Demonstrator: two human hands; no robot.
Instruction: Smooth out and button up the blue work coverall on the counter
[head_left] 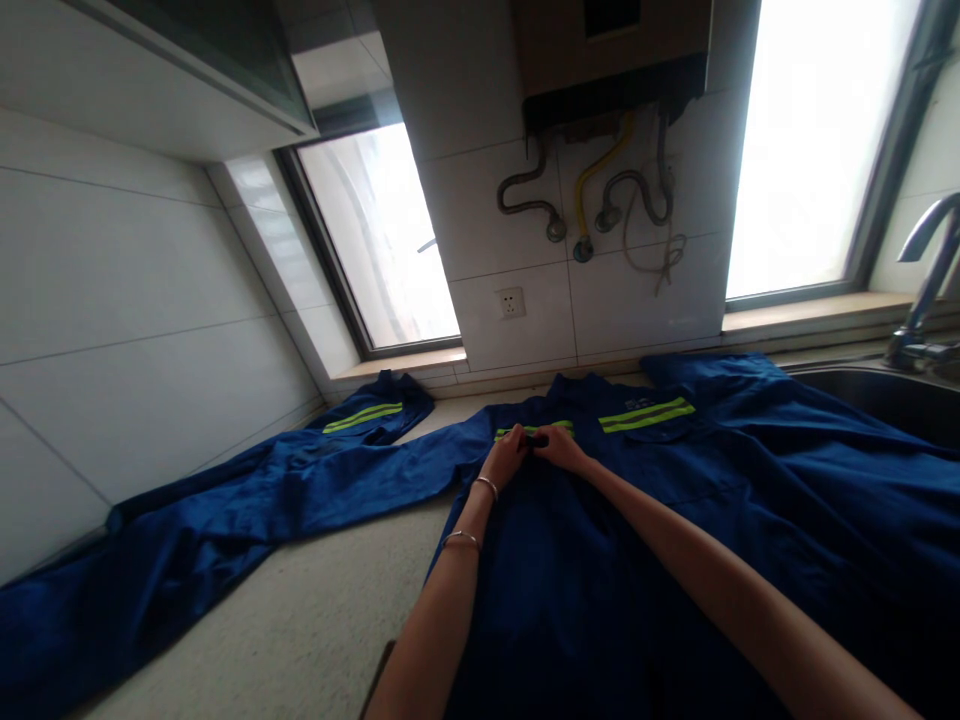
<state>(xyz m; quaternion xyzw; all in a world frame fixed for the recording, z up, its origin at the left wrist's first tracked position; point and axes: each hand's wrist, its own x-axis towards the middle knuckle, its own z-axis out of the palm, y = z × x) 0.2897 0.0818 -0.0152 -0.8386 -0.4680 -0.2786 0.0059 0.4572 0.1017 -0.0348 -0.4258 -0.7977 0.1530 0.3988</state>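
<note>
A dark blue work jacket (555, 590) with yellow-green reflective strips lies spread over the counter. Both hands meet at its left chest strip. My left hand (506, 455), with two bangles on the forearm, is closed in a pinch there. Facing it, my right hand (561, 447) pinches from the other side. Something small and dark shows between the fingertips; whether it is a pocket flap or a separate object I cannot tell. A second reflective strip (646, 415) crosses the other chest side, below small light lettering.
A blue sleeve (360, 480) stretches left along the pale counter (330, 610). More blue cloth (364, 415) with a strip lies by the window. At right are a sink (855, 390) and a faucet (926, 270). Hoses (525, 180) and a socket (511, 303) are on the wall.
</note>
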